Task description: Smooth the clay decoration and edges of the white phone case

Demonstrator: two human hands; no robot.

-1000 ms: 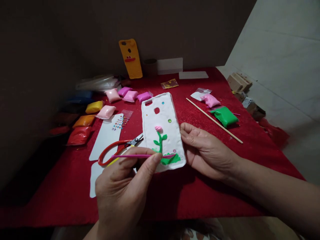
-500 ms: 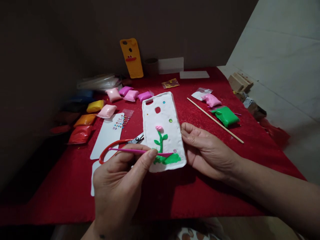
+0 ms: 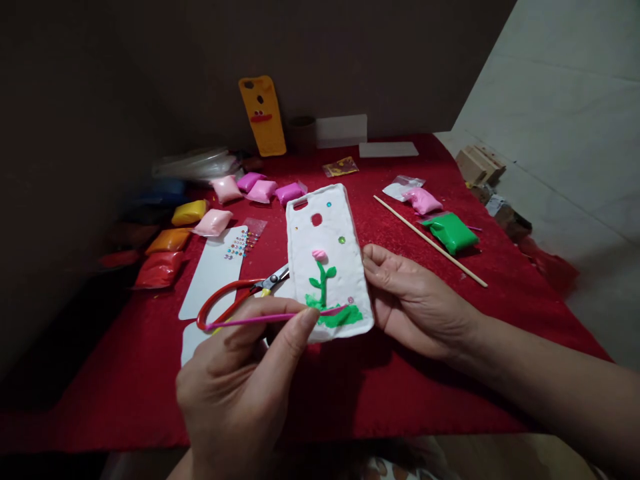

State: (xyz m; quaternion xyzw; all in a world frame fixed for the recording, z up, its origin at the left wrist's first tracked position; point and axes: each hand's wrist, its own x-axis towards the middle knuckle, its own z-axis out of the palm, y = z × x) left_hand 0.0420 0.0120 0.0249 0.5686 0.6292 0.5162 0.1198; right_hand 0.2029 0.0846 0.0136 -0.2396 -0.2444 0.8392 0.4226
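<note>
A white clay-covered phone case (image 3: pixel 327 227) with a green stem, a pink bud and small gems lies tilted over the red cloth (image 3: pixel 400 373). My right hand (image 3: pixel 417 303) holds its right edge from beneath. My left hand (image 3: pixel 240 393) is pinched on a thin pink modelling tool (image 3: pixel 260 321); the tool's tip rests on the green clay patch (image 3: pixel 343 315) at the case's lower end. Red-handled scissors (image 3: pixel 227 303) lie just left of the case, partly behind the tool.
Several clay packets (image 3: pixel 213 223) in pink, yellow, orange and red sit at the left, with a gem sticker sheet (image 3: pixel 240 245). A wooden stick (image 3: pixel 430 241), a green clay bag (image 3: pixel 450 231) and pink clay (image 3: pixel 423 200) lie at right. An orange case (image 3: pixel 261 115) leans against the wall.
My left hand has slid a little down and left, and the pink tool's angle has shifted while its tip stays on the green patch. The case has turned slightly; my right hand keeps its hold.
</note>
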